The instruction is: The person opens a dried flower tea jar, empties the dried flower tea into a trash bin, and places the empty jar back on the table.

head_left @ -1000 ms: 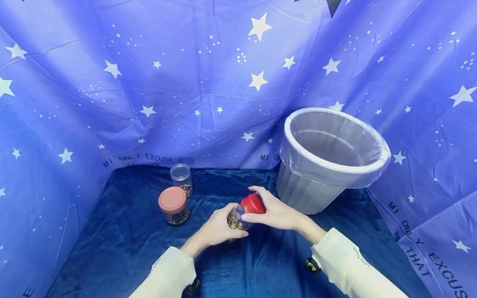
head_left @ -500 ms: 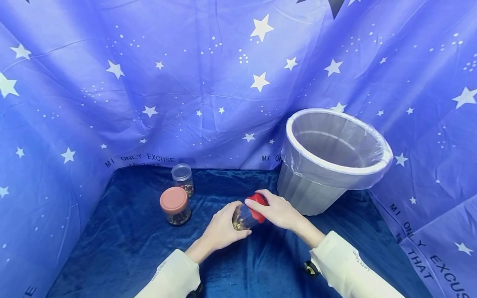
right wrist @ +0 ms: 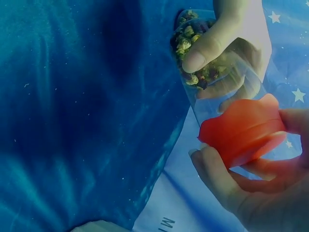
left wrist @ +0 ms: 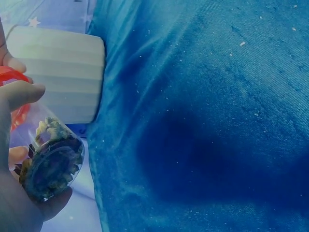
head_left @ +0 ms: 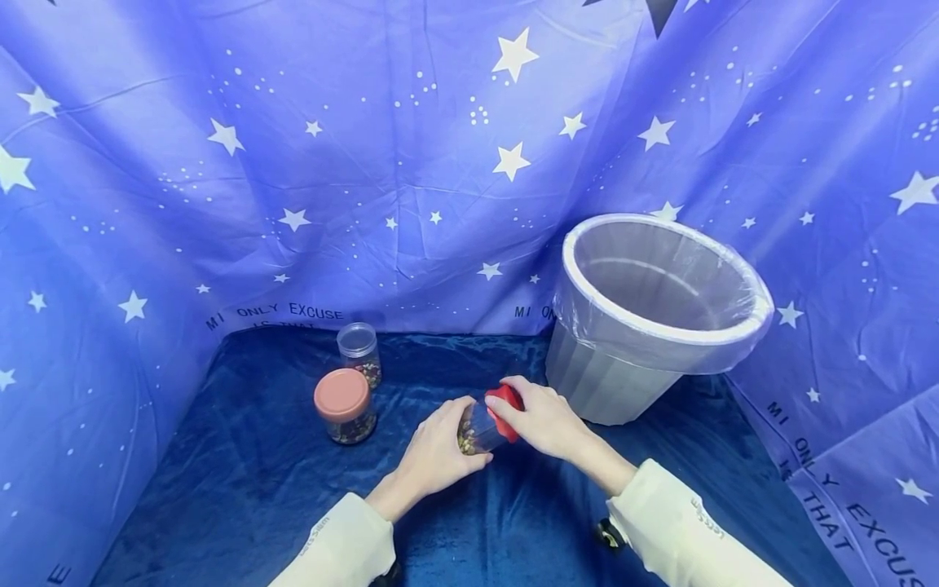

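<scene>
A clear jar (right wrist: 212, 72) of dried flower buds is held tilted above the blue cloth, its red scalloped lid (right wrist: 241, 128) pointing to the right in the head view. My left hand (head_left: 438, 447) grips the jar's body, thumb on one side and fingers round the other. The right hand (head_left: 544, 420) pinches the red lid between thumb and fingers. In the right wrist view the lid sits at the jar's mouth; whether it is threaded on cannot be told. Buds gather near the jar's base (left wrist: 53, 169) in the left wrist view.
Left of my hands stands a jar with a pink lid (head_left: 341, 394), dark contents inside. Behind it is an open clear jar (head_left: 358, 346), partly filled. A white bin (head_left: 609, 379) with a plastic liner stands at the right. Starry blue curtains (head_left: 396, 163) surround the cloth (head_left: 242, 489).
The jar has turned and shifted slightly right, its lid now facing more to the right. My right hand has changed its grip, with the thumb now over the lid.
</scene>
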Available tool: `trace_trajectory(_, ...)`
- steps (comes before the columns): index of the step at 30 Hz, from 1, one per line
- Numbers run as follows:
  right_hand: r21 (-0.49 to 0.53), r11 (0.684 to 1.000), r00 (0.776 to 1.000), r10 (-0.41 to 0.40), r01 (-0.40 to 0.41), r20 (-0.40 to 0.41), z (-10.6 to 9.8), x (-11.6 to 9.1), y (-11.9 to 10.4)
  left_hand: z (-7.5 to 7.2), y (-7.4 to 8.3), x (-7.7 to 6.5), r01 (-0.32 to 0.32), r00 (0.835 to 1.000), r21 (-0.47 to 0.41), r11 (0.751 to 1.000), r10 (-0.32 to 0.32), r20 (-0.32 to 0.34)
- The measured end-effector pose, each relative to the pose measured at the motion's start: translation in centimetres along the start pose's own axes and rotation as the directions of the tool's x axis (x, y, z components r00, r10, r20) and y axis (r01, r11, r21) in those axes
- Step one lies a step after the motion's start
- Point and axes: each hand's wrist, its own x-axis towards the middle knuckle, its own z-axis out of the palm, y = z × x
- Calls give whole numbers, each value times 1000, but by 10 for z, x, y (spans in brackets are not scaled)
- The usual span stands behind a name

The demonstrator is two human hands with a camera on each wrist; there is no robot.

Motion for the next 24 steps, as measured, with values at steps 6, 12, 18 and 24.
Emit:
trace_trajectory(6, -49, 998, 999, -37, 37, 4, 3, -1, 1, 1, -1, 0, -9, 1000, 26, 1000, 9, 10)
trace_trajectory(12, -75, 994, 997, -77, 78, 8, 5, -1, 1, 1, -2, 0, -12, 1000, 28, 1000, 11, 23)
trace_trajectory(18, -67, 980, 982, -183, 185, 38, 5, -2, 6, 2, -5, -1, -9, 1000, 20, 1000, 9, 26)
trace_trajectory(24, -33, 952, 951, -302, 304, 68, 1, -4, 10, 2, -8, -2, 33, 996, -68, 997, -27, 84)
